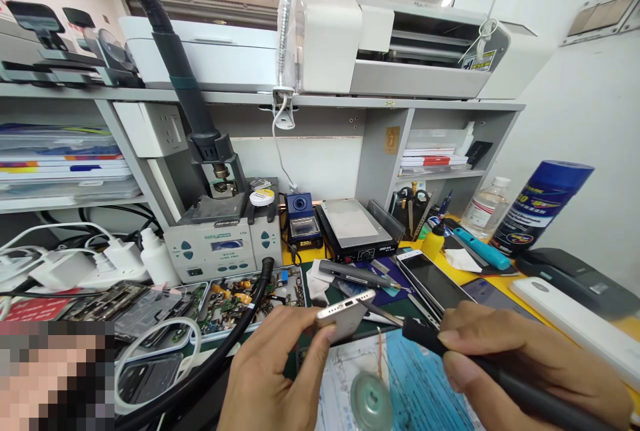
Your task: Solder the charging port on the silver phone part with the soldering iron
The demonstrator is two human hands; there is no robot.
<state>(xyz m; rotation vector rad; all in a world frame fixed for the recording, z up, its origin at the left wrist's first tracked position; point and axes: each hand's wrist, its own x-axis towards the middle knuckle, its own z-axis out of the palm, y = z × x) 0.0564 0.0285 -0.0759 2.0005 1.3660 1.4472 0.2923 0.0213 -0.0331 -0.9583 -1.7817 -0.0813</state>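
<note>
Black tool (423,336), partly hidden, fills closed right hand (530,364); left hand (280,371) pinches part-covered phone (347,316).

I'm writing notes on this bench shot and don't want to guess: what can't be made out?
All in the head view:
- Whether the tool touches the phone: its tip is too small.
- Phone's left side: partly covered by the left hand.
- Tool's rear end: cut off by the frame edge.
- Lower-left corner: pixelated.
- Station's display: too small.
</note>
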